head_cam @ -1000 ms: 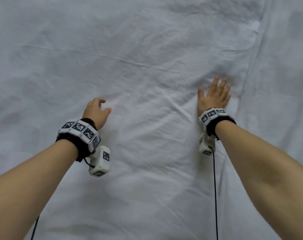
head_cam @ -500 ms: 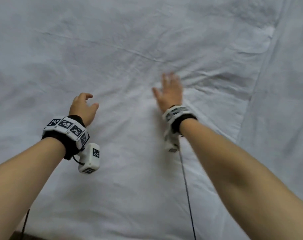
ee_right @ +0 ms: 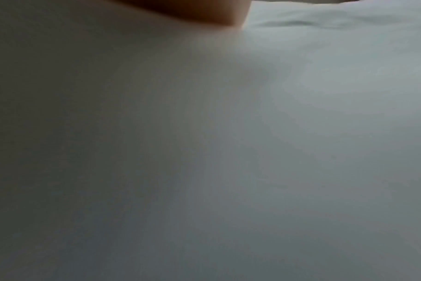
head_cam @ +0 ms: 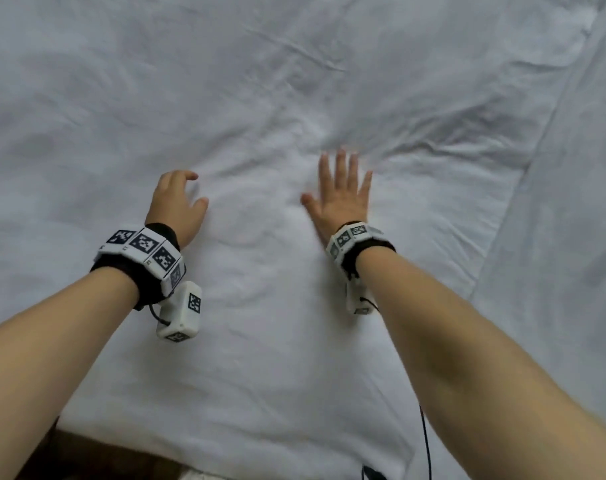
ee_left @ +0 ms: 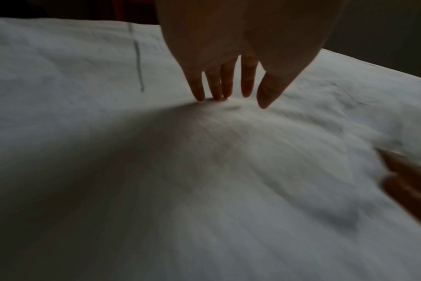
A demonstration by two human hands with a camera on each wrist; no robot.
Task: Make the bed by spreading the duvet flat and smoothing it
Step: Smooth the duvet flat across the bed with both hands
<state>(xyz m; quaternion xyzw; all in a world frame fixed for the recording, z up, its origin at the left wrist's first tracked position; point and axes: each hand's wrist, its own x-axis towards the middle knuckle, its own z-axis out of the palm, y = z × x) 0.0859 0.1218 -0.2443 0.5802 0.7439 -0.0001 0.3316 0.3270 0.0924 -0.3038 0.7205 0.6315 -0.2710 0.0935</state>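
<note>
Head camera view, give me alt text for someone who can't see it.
Two bare forearms reach over a wrinkled white duvet; the right hand lies flat with fingers spread, the left hand rests with fingers curled. Both wrists wear black bands with patterned marker blocks.

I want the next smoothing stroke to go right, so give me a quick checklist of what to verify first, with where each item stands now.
1. Right hand flat, fingers straight on the duvet: ok.
2. Left hand flat: not ok, fingers curled, only fingertips touching.
3. Neither hand bunching cloth: ok.
4. Cloth ahead smooth: not ok, creases remain beyond the right hand.
5. Near edge lying straight: cannot tell.
</note>
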